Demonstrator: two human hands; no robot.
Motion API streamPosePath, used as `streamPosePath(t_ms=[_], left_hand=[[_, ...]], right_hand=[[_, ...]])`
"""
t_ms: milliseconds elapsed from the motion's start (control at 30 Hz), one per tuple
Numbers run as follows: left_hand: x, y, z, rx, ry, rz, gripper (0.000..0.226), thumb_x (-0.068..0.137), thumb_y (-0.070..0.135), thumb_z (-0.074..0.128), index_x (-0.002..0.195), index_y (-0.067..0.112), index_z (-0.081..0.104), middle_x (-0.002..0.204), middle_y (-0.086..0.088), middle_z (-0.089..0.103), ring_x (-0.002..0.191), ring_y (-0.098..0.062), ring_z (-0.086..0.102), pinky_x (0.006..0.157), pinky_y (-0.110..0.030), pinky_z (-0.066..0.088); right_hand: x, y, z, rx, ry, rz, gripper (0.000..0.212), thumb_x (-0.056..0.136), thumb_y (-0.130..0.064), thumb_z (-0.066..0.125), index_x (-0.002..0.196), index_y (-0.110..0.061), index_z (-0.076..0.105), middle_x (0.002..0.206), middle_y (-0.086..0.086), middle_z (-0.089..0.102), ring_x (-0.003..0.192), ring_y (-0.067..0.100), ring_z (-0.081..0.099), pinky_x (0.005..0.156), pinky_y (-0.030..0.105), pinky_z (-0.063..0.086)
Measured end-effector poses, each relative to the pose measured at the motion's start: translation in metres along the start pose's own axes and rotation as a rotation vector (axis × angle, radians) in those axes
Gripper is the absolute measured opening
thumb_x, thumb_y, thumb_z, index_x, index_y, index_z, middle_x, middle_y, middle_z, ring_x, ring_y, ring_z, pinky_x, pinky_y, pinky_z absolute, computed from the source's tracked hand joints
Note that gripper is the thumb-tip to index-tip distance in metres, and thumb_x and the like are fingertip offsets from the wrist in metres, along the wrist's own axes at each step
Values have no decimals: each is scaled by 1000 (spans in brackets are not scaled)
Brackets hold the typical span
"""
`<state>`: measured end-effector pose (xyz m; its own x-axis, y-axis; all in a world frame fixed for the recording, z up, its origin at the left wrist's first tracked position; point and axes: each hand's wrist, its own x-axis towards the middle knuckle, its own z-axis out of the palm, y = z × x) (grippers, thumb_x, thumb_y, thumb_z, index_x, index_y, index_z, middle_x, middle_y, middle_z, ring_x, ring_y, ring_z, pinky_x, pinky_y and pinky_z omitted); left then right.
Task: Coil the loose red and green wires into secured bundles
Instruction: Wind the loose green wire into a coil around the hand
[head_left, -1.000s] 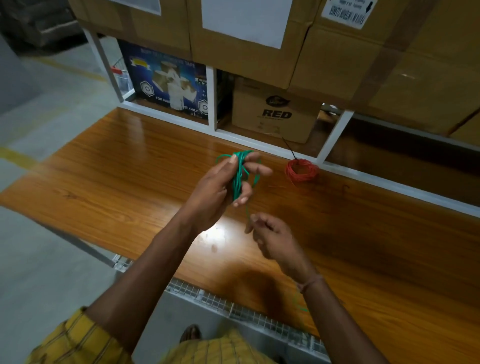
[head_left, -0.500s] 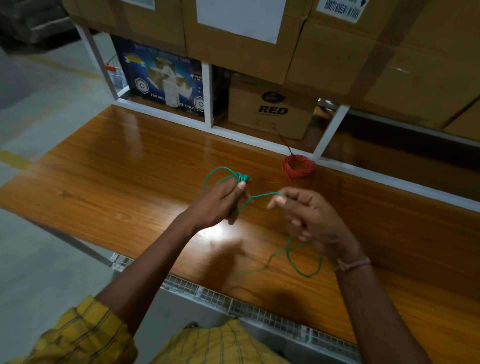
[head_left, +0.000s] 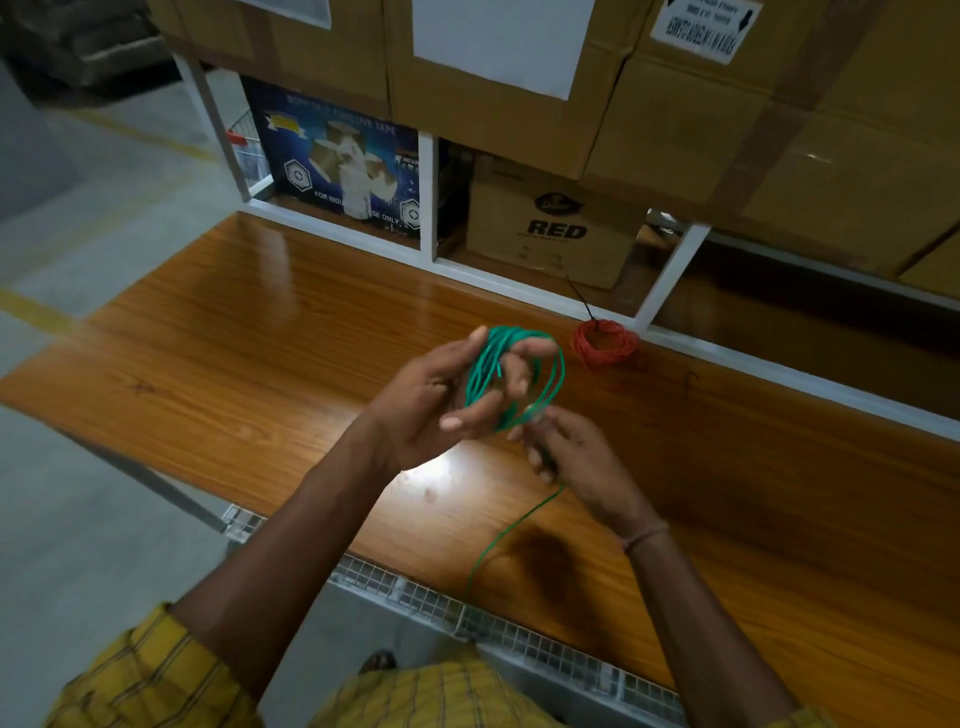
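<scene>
My left hand (head_left: 441, 400) is raised above the wooden table (head_left: 260, 364), with several loops of green wire (head_left: 480, 369) wound round its spread fingers. My right hand (head_left: 566, 452) sits just below and to the right of it, pinching the same green wire where it leaves the loops. A loose green tail (head_left: 511, 530) hangs from that hand down past the table's front edge. A red wire coil (head_left: 605, 340) lies flat on the table by the white shelf frame, with a black tie sticking up from it.
Behind the table stands a white shelf frame (head_left: 670, 270) holding a cardboard box marked RED (head_left: 550, 228) and a blue tape box (head_left: 337, 161). Large cartons (head_left: 498, 67) fill the shelf above. A metal grid rail (head_left: 519, 639) runs under the table's front edge; grey floor lies left.
My left hand rose with more green loops round its fingers. My right hand came in from the right to just below the coil, and the slack loop on the table has shortened to one tail.
</scene>
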<state>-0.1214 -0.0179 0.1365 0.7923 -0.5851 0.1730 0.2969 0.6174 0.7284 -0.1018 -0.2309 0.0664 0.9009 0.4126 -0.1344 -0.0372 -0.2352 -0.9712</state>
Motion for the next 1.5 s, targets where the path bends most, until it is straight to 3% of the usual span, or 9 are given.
streamPosePath(t_ms=[167,300,533,700,800,867,1100,1267,1500], left_hand=[[13,3,-2,261,346,217,58,119,36,16,156,0,40,145,-9,68,69,-16,67,65,-24,52],[20,-2,-1,709,558,302,46,119,32,23,156,11,39,153,3,62,93,-27,79,73,-29,59],[17,-27,-26,1755,631,219,44,115,40,32,124,7,60,134,-7,69,89,-27,74,73,-46,56],[10,-39,-32,1919,525,4,46,111,48,29,112,9,53,101,-18,70,83,-45,69,64,-48,53],[4,-33,-33,1823,370,-248,41,115,46,29,102,15,53,102,-10,74,91,-34,69,80,-44,50],[0,-27,-30,1542,304,-373,46,117,36,36,99,4,62,93,-7,74,66,-15,63,70,-30,44],[-7,-9,-15,664,90,-510,47,117,27,36,131,-11,59,73,-11,56,48,-15,31,42,-21,25],[-10,0,-2,299,-44,-300,54,118,21,21,143,-23,42,78,-10,50,42,-14,16,39,-20,21],[7,6,10,115,221,40,56,118,27,19,144,-12,51,90,-7,66,45,-6,49,50,-18,43]], right_hand=[[-20,-5,33,-36,-263,75,23,113,-15,45,107,-1,62,72,13,70,59,27,66,61,35,54],[-32,-28,34,-96,-405,37,10,110,-11,50,114,-5,56,89,14,80,78,27,73,79,39,57],[-28,-53,1,-616,-365,-8,18,98,-10,57,98,-26,65,80,-8,80,79,19,68,77,40,52],[-14,-50,-22,-890,-142,-66,26,85,-22,46,92,-32,69,77,-2,73,80,24,70,83,41,58],[1,-46,-33,-1160,-98,-60,26,97,-12,55,109,-27,73,95,0,73,104,25,68,117,43,37],[7,-41,-39,-1207,-62,-59,29,100,-8,57,118,-25,72,101,-4,68,111,22,65,122,39,27],[10,-16,-36,-977,90,-268,46,101,-9,57,145,-18,61,120,8,69,101,37,71,75,43,57],[17,-5,-34,-954,212,-117,42,104,-22,56,146,-25,58,128,12,74,112,38,71,85,49,59],[-10,6,12,-1125,-34,-40,28,111,-30,41,130,-17,56,110,20,73,101,45,69,77,49,51]])
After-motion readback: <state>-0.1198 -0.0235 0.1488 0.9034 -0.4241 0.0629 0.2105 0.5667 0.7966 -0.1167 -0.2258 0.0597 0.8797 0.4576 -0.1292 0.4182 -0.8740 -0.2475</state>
